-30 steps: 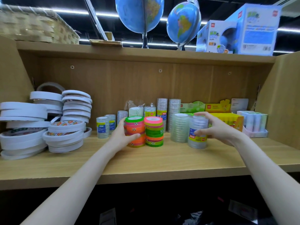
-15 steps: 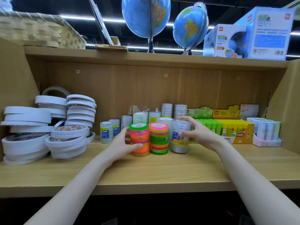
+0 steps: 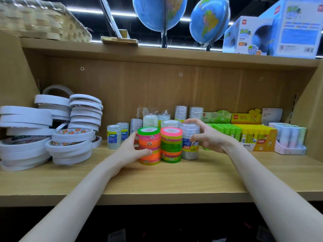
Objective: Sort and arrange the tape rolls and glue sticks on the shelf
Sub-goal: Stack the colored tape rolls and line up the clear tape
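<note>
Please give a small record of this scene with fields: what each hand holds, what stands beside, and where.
left hand: grips green-topped colour stack
right hand: grips clear tape stack
between them: pink-topped colour stack, touching both stacks
far left: white tape rolls, piled
right: glue sticks in boxes
surface: wooden shelf

two blue globes point(image 3: 160, 13), boxed globe point(image 3: 244, 36), woven basket point(image 3: 40, 20) on the top board, brass-coloured stand point(image 3: 119, 41)

arms: two, bare to elbow | sleeves: none visible | jewellery: none
</note>
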